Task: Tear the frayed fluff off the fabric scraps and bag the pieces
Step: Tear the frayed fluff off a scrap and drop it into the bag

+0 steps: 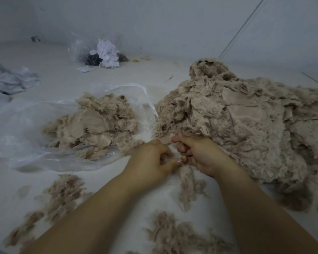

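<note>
- The left hand [151, 160] and right hand [195, 153] met at the near edge of the big heap of beige scraps [246, 129]. Both had fingers curled in a narrow grip on what looked like one small scrap between them, though the piece itself was mostly hidden by the fingers.
- A strand of torn fluff [186, 186] hung or lay just below the right hand; more loose fluff [62, 195] was scattered over the white surface [117, 74] near the forearms.
- To the left, the open clear plastic bag [26, 129] held the pile of cleaned pieces [95, 123].
- Risks, as I judged them: pulling too hard might rip the backing fabric instead of only the fringe. A scrap still fluffy might slip into the bag, since both piles sat nearly touching. The light fluff could also drift into the bag's open mouth and mix with the finished pieces.
</note>
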Available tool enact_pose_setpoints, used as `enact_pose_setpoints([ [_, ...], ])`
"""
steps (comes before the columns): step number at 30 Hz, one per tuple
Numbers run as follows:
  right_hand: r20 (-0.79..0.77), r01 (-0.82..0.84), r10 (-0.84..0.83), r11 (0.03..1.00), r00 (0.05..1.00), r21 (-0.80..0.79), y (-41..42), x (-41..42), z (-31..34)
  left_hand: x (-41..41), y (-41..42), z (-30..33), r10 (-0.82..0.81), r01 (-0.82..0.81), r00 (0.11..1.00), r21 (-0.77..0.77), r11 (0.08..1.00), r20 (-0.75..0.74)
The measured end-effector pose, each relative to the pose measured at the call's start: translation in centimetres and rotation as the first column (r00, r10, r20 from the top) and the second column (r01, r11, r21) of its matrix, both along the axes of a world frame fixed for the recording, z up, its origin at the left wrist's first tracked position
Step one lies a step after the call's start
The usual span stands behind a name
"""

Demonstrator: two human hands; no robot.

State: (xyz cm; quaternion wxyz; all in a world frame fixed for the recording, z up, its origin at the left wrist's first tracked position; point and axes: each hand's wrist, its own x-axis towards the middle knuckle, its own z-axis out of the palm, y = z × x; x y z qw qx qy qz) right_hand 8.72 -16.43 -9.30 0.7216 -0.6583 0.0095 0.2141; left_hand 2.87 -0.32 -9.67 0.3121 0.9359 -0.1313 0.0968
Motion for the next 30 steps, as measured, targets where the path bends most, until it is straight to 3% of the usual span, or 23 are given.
enact_pose_setpoints([
  [3,0.014,-0.007,0.007,1.0,1.0,-0.02,0.1,0.0,0.0,-0.2,-1.7,-0.1,-0.135,0.138,0.988,0.035,0.99,-0.068],
  [5,0.016,-0.018,0.019,1.0,1.0,-0.021,0.0,0.1,-0.1,-0.2,-2.2,-0.4,-0.097,0.109,0.992,0.154,0.982,-0.082],
  [8,0.01,-0.013,0.014,1.0,1.0,-0.007,-0.1,0.2,-0.3,-0.1,-2.3,-0.9,-0.081,0.091,0.994,0.157,0.983,-0.071],
  [9,0.014,-0.011,0.011,1.0,1.0,-0.007,-0.1,0.3,-0.4,-0.1,-2.3,-0.9,-0.076,0.082,0.994,0.078,0.994,-0.072],
  [11,0.039,-0.029,0.029,1.0,0.999,0.007,-0.2,0.2,-0.3,0.1,-1.7,-0.7,0.012,-0.05,0.992,-0.306,0.951,-0.125],
  [13,0.085,-0.087,0.086,0.996,0.993,0.013,-0.3,0.0,-0.2,0.4,-0.8,-0.6,0.095,-0.231,0.966,-0.649,0.724,-0.239],
  [14,0.12,-0.13,0.131,0.991,0.984,-0.018,-0.3,-0.1,-0.1,0.5,-0.5,-0.4,0.107,-0.276,0.956,-0.712,0.646,-0.273],
  [17,0.205,-0.217,0.246,0.964,0.947,-0.155,-0.2,-0.3,0.0,0.5,-0.4,-0.4,0.118,-0.293,0.953,-0.751,0.591,-0.279],
  [23,0.255,-0.234,0.287,0.947,0.923,-0.22,-0.4,-0.1,-0.2,0.7,-1.0,-0.2,0.175,-0.235,0.971,-0.794,0.561,-0.164],
  [30,0.227,-0.215,0.232,0.972,0.946,-0.099,-0.3,-0.1,0.0,0.4,-1.4,-0.1,0.103,-0.195,0.981,-0.778,0.597,-0.167],
])
